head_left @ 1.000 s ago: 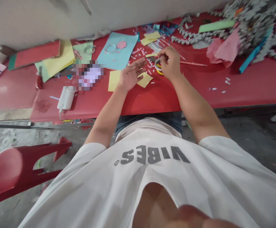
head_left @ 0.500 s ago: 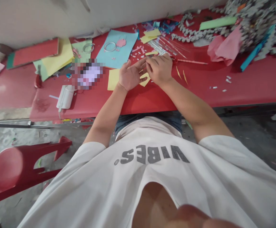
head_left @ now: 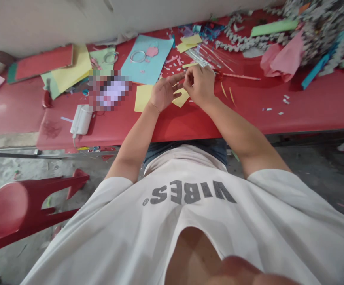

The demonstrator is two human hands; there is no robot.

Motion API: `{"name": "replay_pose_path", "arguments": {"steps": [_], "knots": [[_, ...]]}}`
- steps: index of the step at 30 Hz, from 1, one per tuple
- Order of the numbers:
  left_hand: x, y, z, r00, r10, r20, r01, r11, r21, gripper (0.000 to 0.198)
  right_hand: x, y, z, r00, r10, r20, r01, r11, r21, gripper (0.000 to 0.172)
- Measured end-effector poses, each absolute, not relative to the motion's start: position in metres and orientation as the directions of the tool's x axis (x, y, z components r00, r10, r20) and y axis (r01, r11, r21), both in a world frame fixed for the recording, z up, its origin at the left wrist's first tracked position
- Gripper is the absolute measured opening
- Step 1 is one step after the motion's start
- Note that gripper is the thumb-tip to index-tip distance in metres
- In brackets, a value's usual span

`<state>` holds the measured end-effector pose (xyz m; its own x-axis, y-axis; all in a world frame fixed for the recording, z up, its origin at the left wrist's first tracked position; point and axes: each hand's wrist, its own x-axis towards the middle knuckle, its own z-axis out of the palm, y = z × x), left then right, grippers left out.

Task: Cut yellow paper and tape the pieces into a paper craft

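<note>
The small angular piece of yellow paper lies flat on the red-covered table, partly hidden behind the fingers of my left hand and reaching toward my right wrist. My left palm is turned up, its fingers stretched out loosely toward the other hand. My right hand has thumb and forefinger curled round until they meet or nearly meet, close by my left fingertips; I cannot tell whether something tiny is pinched there.

Just left of my left hand, which covers its edge, lies a larger yellow paper square. Beyond my right knuckles is a narrow pale-yellow paper strip, then a bundle of shiny clear plastic strips. A slim pink pencil-like stick points off to the right, and two thin curled yellow slivers sit near my right forearm.

Farther out, to the left, a light-blue paper sheet carries a clear ring-shaped roll and a pink scalloped paper cut-out. A white oblong plastic device with a cable rests near the table's front edge. On the far right, crumpled pink paper lies against a heap of grey zigzag garlands.
</note>
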<state>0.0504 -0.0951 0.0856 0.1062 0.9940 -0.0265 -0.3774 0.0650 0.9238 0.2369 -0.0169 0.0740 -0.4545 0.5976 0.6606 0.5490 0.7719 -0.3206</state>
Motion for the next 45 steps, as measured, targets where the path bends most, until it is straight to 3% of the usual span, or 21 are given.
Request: {"name": "replay_pose_path", "arguments": {"steps": [2,8,14,20,26,30,32,35,40,45], "knots": [[0.049,-0.094,0.084,0.102,0.995,-0.008,-0.372,0.045,0.927,0.055,0.236,-0.017,0.072,-0.414,0.604,0.681,0.548,0.763,-0.343,0.008],[0.048,-0.09,0.079,0.051,0.999,0.005,-0.315,0.012,0.949,0.05,0.225,-0.015,0.063,-0.3,0.671,0.678,0.268,0.741,-0.615,0.057],[0.045,-0.087,0.074,0.078,0.991,0.108,-0.294,-0.08,0.952,0.042,0.223,-0.004,0.061,-0.31,0.767,0.561,0.029,0.598,-0.801,0.044],[0.043,-0.085,0.072,0.006,0.999,-0.033,-0.339,0.033,0.94,0.03,0.222,0.001,0.06,-0.475,0.811,0.341,-0.104,0.333,-0.937,0.053],[0.039,-0.09,0.078,0.09,0.994,0.068,-0.461,-0.019,0.887,0.03,0.226,0.002,0.06,-0.47,0.796,0.382,-0.125,0.368,-0.921,0.058],[0.038,-0.093,0.085,0.083,0.996,0.03,-0.397,0.006,0.918,0.047,0.237,-0.001,0.062,-0.35,0.724,0.594,0.155,0.671,-0.726,0.053],[0.039,-0.094,0.087,0.114,0.993,0.018,-0.364,0.025,0.931,0.058,0.242,-0.005,0.065,-0.313,0.677,0.666,0.302,0.736,-0.606,0.048],[0.042,-0.095,0.089,0.16,0.987,0.035,-0.377,0.028,0.926,0.066,0.246,-0.011,0.07,-0.338,0.667,0.663,0.42,0.738,-0.528,0.041],[0.043,-0.095,0.088,0.171,0.984,0.049,-0.395,0.023,0.918,0.064,0.245,-0.013,0.073,-0.445,0.652,0.615,0.447,0.756,-0.478,0.044],[0.041,-0.093,0.084,0.244,0.966,0.087,-0.418,0.024,0.908,0.069,0.242,-0.014,0.073,-0.479,0.628,0.613,0.509,0.768,-0.389,0.034]]}}
